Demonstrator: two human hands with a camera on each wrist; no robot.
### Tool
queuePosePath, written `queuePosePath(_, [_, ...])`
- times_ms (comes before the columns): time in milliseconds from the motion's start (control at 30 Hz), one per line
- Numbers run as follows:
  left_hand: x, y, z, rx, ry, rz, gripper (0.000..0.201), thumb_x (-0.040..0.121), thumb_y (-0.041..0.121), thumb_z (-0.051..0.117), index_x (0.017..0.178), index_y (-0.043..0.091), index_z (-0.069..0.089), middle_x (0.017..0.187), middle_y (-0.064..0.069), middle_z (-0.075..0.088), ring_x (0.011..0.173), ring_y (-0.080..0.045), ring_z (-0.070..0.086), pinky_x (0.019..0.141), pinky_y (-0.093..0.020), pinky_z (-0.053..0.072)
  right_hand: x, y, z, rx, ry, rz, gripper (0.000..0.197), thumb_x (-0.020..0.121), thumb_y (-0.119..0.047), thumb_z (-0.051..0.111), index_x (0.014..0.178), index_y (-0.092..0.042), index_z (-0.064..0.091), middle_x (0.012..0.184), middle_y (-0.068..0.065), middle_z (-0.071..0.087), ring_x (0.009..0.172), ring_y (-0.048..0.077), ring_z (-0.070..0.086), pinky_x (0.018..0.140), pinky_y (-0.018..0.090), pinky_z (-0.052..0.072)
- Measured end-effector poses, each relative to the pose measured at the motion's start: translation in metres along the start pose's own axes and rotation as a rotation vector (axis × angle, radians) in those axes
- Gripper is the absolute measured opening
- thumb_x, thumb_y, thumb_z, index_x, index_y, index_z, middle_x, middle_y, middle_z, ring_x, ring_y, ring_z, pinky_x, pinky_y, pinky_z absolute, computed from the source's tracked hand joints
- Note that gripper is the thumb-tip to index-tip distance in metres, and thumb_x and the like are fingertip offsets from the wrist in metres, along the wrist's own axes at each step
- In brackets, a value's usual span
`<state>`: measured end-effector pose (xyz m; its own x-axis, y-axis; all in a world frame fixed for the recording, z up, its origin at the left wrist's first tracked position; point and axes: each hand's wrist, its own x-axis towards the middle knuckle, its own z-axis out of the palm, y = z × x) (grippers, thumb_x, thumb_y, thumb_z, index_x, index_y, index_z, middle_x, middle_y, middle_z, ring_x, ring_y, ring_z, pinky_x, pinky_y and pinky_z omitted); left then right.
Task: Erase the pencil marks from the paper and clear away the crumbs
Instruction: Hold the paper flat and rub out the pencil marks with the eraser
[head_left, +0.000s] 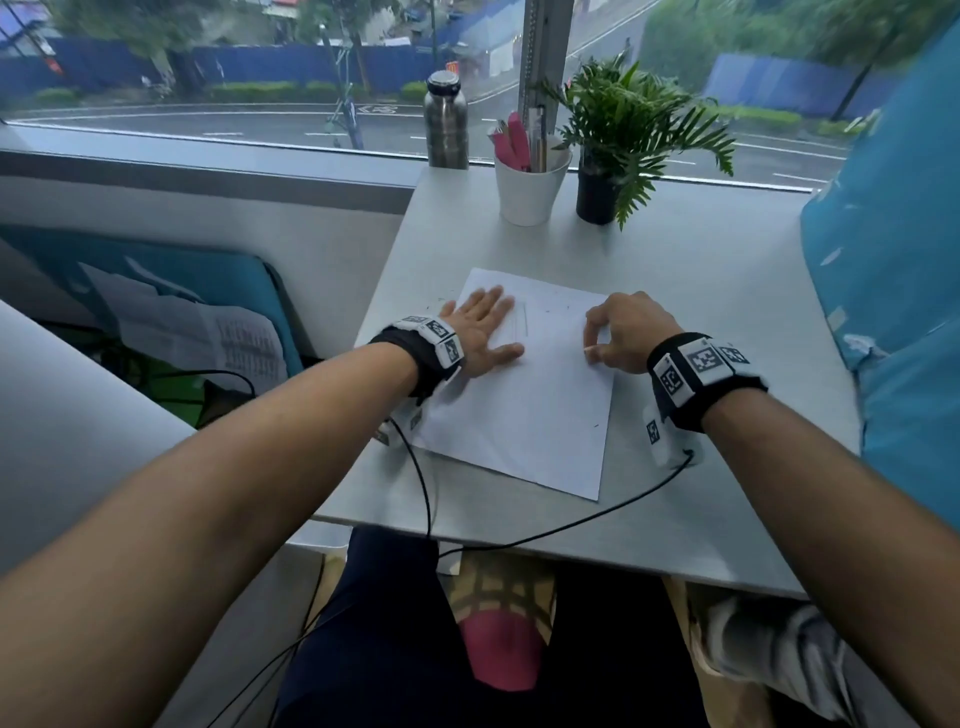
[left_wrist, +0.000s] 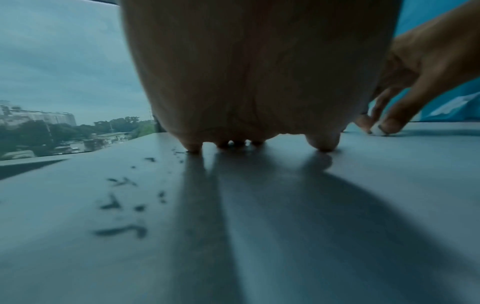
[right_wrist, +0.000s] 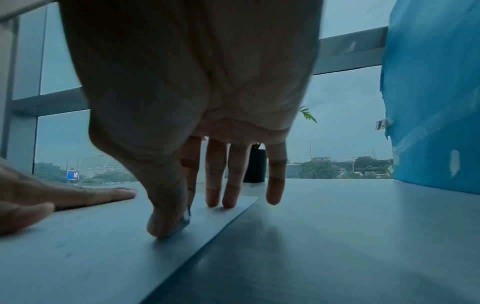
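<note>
On the desk (head_left: 701, 291), mid-surface, paper (head_left: 524, 410) lies flat, far corner pointing toward 12 o'clock. Left hand (head_left: 480, 330) spread flat, fingers straight, pressing the sheet's 10 o'clock part to pin it. Right hand (head_left: 626, 332) at the 2 o'clock part, thumb and forefinger pinching a small white eraser (left_wrist: 378, 130), other fingers extended with tips near the sheet. Eraser sits under the fingertips, touching paper; faint pencil marks (head_left: 524, 325) lie at 9 o'clock from it, between the two hands, just beside the left fingertips. Crumbs (left_wrist: 122, 203) scattered at 9 o'clock of the left hand. Judgement: erasing step under way. To do it well: keep the flat hand close to the marks, rub with short light strokes away from it so the sheet does not buckle, then sweep crumbs off.
</note>
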<state>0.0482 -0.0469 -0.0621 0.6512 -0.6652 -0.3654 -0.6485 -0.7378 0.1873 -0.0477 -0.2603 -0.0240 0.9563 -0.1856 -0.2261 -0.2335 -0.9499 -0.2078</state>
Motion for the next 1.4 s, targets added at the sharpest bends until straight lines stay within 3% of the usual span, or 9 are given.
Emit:
queuePosePath(133, [0.002,-0.017,-0.013,0.066,-0.046,-0.071,0.124,0.074,0.086,0.049,0.157,0.015,-0.009,0.164,-0.001,-0.015,0.152,-0.018,-0.009,0.12,-0.047,-0.007,0.002,-0.003,-0.002,-0.03,-0.009,-0.009,0.012,0.074,-0.028,0.077,0.067,-0.03,0.067,0.093,-0.001,0.064,0.094,0.021,0.058,0.072,0.03,0.046])
queuePosePath(233, [0.004,-0.023,-0.024,0.055,-0.018,-0.008,0.143,0.062,0.084,0.065,0.156,0.007,-0.01,0.165,-0.007,-0.013,0.152,-0.021,-0.008,0.121,-0.048,-0.007,0.004,-0.01,-0.005,-0.08,-0.016,-0.013,0.011,0.071,-0.023,0.079,0.066,-0.027,0.07,0.089,-0.001,0.063,0.085,0.022,0.061,0.066,0.028,0.044])
queuePosePath(367, [0.007,-0.037,-0.026,0.001,-0.038,0.098,0.136,0.068,0.07,0.074,0.156,0.011,-0.011,0.164,-0.005,-0.015,0.151,-0.02,-0.012,0.12,-0.049,-0.006,0.012,-0.021,-0.017,-0.156,-0.088,-0.025,0.01,0.068,-0.022,0.082,0.067,-0.023,0.072,0.084,-0.002,0.063,0.079,0.021,0.063,0.063,0.027,0.048])
queuePosePath(633, [0.015,-0.047,-0.028,0.069,-0.098,0.011,0.147,0.055,0.086,0.067,0.156,0.017,-0.015,0.164,0.002,-0.019,0.15,-0.016,-0.016,0.119,-0.051,-0.012,0.072,-0.075,-0.013,0.219,0.113,-0.173,0.006,0.074,-0.019,0.081,0.077,-0.016,0.076,0.065,-0.01,0.058,0.069,0.008,0.055,0.068,0.02,0.042])
queuePosePath(800, [0.014,-0.044,-0.027,0.111,-0.096,0.001,0.15,0.053,0.09,0.065,0.154,0.018,-0.019,0.164,0.003,-0.02,0.15,-0.016,-0.018,0.117,-0.056,-0.015,0.106,-0.092,-0.002,0.255,0.117,-0.148,0.011,0.073,-0.021,0.082,0.081,-0.014,0.079,0.077,0.001,0.071,0.074,0.013,0.064,0.071,0.024,0.053])
queuePosePath(933, [0.013,-0.045,-0.025,0.091,-0.09,0.005,0.152,0.051,0.089,0.065,0.154,0.019,-0.021,0.163,0.004,-0.021,0.15,-0.015,-0.019,0.116,-0.057,-0.017,0.111,-0.095,0.002,0.266,0.191,-0.139,0.007,0.073,-0.019,0.079,0.076,-0.013,0.077,0.075,0.003,0.073,0.07,0.014,0.066,0.063,0.022,0.048])
queuePosePath(1067, [0.015,-0.044,-0.024,0.089,-0.086,0.003,0.155,0.047,0.092,0.063,0.154,0.019,-0.021,0.163,0.003,-0.021,0.15,-0.016,-0.02,0.116,-0.058,-0.016,0.1,-0.094,0.002,0.196,0.022,-0.258,0.007,0.071,-0.02,0.08,0.076,-0.015,0.078,0.07,0.002,0.073,0.064,0.011,0.063,0.058,0.017,0.045])
queuePosePath(1233, [0.013,-0.043,-0.026,0.107,-0.097,-0.004,0.152,0.051,0.091,0.063,0.154,0.018,-0.021,0.163,0.003,-0.022,0.149,-0.015,-0.02,0.117,-0.058,-0.014,0.118,-0.09,-0.006,0.236,0.127,-0.201,0.01,0.073,-0.019,0.079,0.08,-0.011,0.079,0.077,0.004,0.075,0.068,0.01,0.065,0.067,0.02,0.053])
queuePosePath(1400, [0.015,-0.045,-0.024,0.108,-0.098,-0.009,0.153,0.049,0.093,0.061,0.154,0.017,-0.021,0.163,0.002,-0.023,0.149,-0.016,-0.021,0.116,-0.058,-0.015,0.104,-0.086,-0.003,0.195,-0.015,-0.263,0.011,0.07,-0.023,0.082,0.079,-0.017,0.079,0.071,0.0,0.072,0.064,0.006,0.061,0.057,0.015,0.045])
